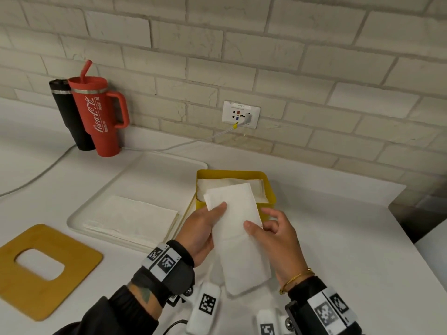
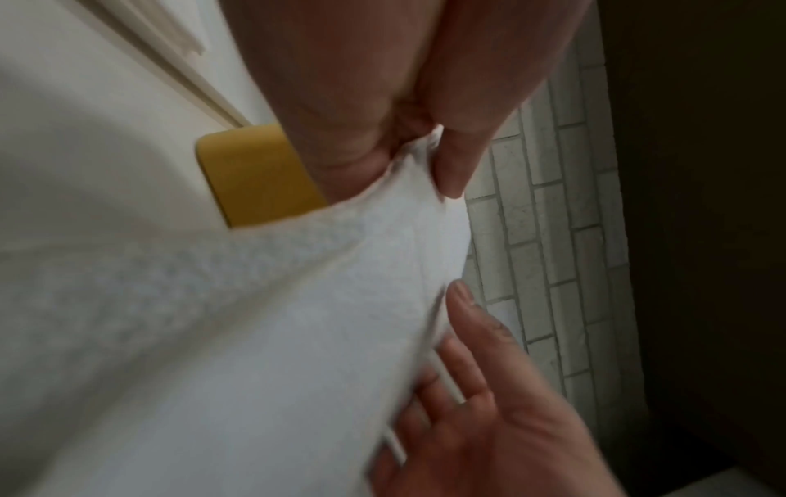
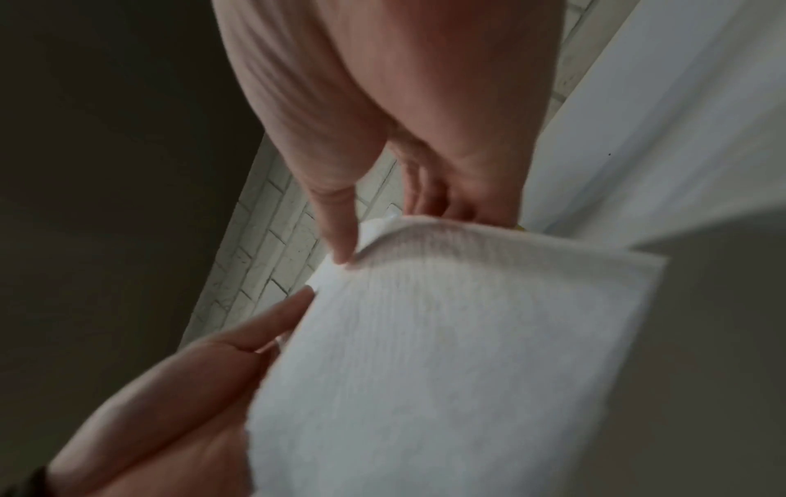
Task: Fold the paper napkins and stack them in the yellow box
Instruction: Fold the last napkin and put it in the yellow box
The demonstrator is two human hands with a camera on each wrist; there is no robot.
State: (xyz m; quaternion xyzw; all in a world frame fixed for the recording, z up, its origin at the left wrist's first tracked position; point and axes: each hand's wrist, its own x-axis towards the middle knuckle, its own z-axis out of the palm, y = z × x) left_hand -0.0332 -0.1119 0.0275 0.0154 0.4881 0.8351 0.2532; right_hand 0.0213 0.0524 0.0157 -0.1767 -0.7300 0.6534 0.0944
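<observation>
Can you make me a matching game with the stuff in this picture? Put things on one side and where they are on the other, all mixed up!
Things:
1. folded napkin
2. red cup
3. napkin pile
4. wooden board

Places:
A. on the white tray
B. by the wall, next to the black cup
C. on the counter, far left
D. held by the left hand and right hand, in front of the yellow box

Pairs: 1-D, 2-B, 3-A, 4-C
</observation>
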